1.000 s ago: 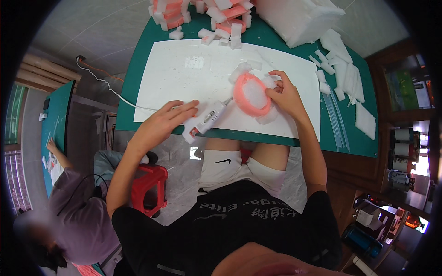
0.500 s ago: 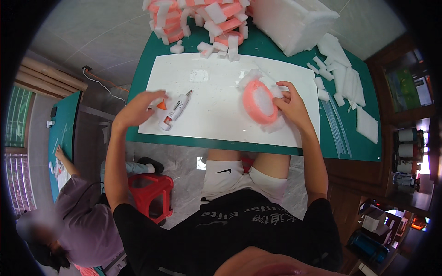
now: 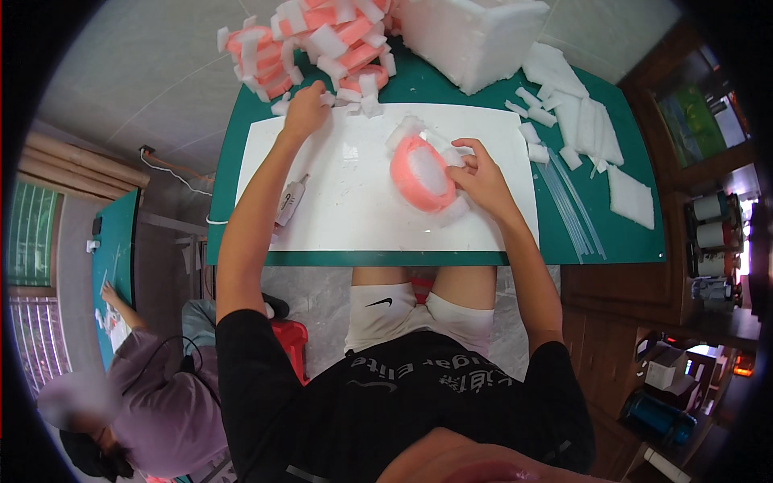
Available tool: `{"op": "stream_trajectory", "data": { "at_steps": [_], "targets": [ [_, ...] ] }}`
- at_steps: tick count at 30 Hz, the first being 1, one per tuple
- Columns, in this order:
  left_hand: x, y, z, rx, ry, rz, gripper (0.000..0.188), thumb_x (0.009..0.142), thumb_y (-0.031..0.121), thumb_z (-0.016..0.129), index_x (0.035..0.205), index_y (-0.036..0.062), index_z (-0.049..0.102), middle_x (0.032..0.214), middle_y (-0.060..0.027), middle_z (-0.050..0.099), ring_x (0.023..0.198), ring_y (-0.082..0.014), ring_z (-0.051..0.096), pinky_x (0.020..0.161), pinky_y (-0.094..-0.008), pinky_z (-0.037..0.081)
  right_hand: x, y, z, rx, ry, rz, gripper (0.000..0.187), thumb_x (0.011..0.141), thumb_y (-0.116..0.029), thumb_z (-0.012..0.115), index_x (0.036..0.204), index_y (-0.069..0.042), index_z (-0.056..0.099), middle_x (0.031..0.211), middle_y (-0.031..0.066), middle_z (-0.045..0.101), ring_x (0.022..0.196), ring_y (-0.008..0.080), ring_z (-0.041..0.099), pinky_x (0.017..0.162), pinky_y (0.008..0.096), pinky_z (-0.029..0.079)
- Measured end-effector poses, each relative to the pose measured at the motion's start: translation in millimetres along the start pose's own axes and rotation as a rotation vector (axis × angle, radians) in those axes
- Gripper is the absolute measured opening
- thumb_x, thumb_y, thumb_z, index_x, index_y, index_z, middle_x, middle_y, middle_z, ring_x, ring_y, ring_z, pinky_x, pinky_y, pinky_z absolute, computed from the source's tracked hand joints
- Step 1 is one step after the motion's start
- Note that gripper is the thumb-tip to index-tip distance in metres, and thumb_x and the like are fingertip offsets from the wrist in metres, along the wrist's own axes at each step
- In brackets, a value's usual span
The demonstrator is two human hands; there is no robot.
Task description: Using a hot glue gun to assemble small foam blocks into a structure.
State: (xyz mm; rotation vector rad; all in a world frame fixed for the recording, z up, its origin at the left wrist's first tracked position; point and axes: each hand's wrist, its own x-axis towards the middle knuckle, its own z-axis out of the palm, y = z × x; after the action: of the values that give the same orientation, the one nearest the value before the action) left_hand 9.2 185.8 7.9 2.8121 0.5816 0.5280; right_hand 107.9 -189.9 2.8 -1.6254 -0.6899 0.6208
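My left hand (image 3: 307,110) reaches to the far left of the white board (image 3: 338,225), among small white foam pieces (image 3: 369,105). Its fingers bend downward and their tips are partly hidden, so a hold cannot be made out. My right hand (image 3: 481,179) grips the right edge of a pink foam ring (image 3: 403,183), thumb at the rim and index finger raised over white foam. White foam fills the ring and sticks out around it. A white glue gun (image 3: 291,200) lies partly behind my left forearm.
Pink and white foam pieces are piled (image 3: 338,40) at the back, beside a big white foam block (image 3: 475,40). On the right lie white foam sheets (image 3: 592,133) and clear glue sticks (image 3: 568,209). Another person (image 3: 165,386) works at a green table on the left.
My left hand has moved from beside the glue gun to the foam pieces at the back. My right hand stays at the pink ring. The whole view has shifted a little.
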Motion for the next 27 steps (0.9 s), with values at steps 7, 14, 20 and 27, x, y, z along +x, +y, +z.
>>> {"op": "stream_trajectory", "data": {
  "at_steps": [7,14,20,27],
  "targets": [
    [-91.1,57.9,-87.3,-0.158,0.275,-0.002,0.026,0.082,0.004,0.069,0.105,0.0006,0.057,0.099,-0.0177,0.068,0.088,-0.0340,0.067,0.079,-0.0383,0.053,-6.5,-11.0,-1.8,-0.269,0.151,-0.132,0.051,0.081,-0.016,0.069,0.128,-0.006,0.050,0.090,0.0148,0.066,0.077,0.0171,0.064,0.073,0.0293,0.051],
    [-183.1,170.7,-39.6,-1.159,0.249,-0.208,0.021,0.087,-0.004,0.066,0.107,-0.0022,0.058,0.121,-0.0165,0.061,0.111,-0.0187,0.060,0.086,-0.0281,0.054,-10.0,-13.5,7.0,-0.290,0.177,-0.082,0.059,0.077,-0.022,0.071,0.129,-0.005,0.049,0.102,0.0236,0.064,0.080,0.0272,0.068,0.074,0.0345,0.055],
    [-188.6,184.6,-13.2,-1.151,0.318,-0.216,0.021,0.088,-0.007,0.063,0.108,-0.0042,0.056,0.124,-0.0175,0.059,0.112,-0.0186,0.059,0.088,-0.0290,0.055,-17.3,-10.9,8.0,-0.328,0.231,-0.123,0.059,0.078,-0.022,0.071,0.129,-0.003,0.049,0.103,0.0225,0.063,0.082,0.0271,0.068,0.072,0.0345,0.055],
    [-186.8,185.8,-0.2,-1.171,0.357,-0.254,0.020,0.089,-0.008,0.060,0.107,-0.0037,0.056,0.122,-0.0162,0.060,0.112,-0.0195,0.059,0.093,-0.0289,0.053,-28.5,-15.1,19.1,-0.277,0.279,-0.176,0.058,0.081,-0.018,0.072,0.130,0.001,0.048,0.104,0.0213,0.063,0.086,0.0259,0.067,0.075,0.0337,0.057]
  ]
}}
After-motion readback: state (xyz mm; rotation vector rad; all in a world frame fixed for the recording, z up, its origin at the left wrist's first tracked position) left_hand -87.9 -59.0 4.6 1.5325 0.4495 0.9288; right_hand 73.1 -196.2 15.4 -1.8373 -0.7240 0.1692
